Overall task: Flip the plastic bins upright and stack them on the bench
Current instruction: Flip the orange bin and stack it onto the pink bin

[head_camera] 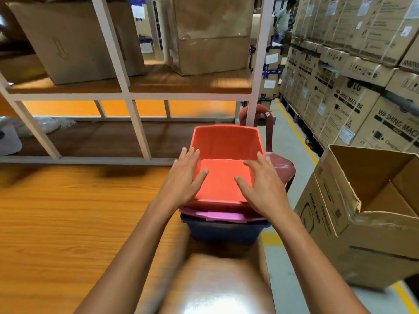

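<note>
both hands, left [184, 177] and right [264, 189], rest spread wide on the upright orange bin [223, 152], seemingly nested in pink [223, 215] and blue bins [223, 232] on the surface [68, 223].

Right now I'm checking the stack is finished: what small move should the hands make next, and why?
Probably lift both hands away: the open orange plastic bin already sits upright, nested over the pink and dark blue bins, with left hand and right hand spread open on its sides.

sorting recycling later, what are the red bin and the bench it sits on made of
Red bin: likely moulded plastic, matte, with thin uniform walls and a rolled rim. Bench: wood-look top, probably glossy laminate, showing grain lines and glare.
</note>
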### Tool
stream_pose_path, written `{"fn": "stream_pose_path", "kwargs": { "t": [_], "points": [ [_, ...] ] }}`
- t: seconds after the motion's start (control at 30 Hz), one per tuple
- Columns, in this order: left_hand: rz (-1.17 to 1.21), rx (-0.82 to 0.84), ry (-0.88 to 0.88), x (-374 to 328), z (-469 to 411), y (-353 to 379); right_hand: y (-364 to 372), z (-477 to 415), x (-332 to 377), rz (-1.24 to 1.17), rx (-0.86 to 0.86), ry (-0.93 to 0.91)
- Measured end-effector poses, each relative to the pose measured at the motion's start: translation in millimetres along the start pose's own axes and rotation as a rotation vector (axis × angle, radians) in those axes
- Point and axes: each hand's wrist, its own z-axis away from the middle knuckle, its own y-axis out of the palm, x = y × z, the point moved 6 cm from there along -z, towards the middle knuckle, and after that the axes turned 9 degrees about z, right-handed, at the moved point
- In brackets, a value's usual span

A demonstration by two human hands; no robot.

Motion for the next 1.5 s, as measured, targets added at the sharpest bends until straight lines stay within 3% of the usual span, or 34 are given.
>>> {"fn": "stream_pose_path", "kwargs": {
  "t": [0.23, 0.63, 1.1, 1.5],
  "points": [
    [0.076, -0.185, 0.074, 9, 42, -13, 6, 33, 42, -0.254, -0.176, -0.134],
    [0.089, -0.561, -0.021, 95, 177, -106, 56, 113, 188, -0.499, -0.247, -0.438],
    [-0.05, -0.858, -0.334, 296, 436, -275, 203, 252, 462, -0.622, 0.018, -0.739],
    [-0.224, -1.105, -0.638, 395, 603, -374, 283, 339, 659, -0.683, 0.263, -1.013]
  ]
}}
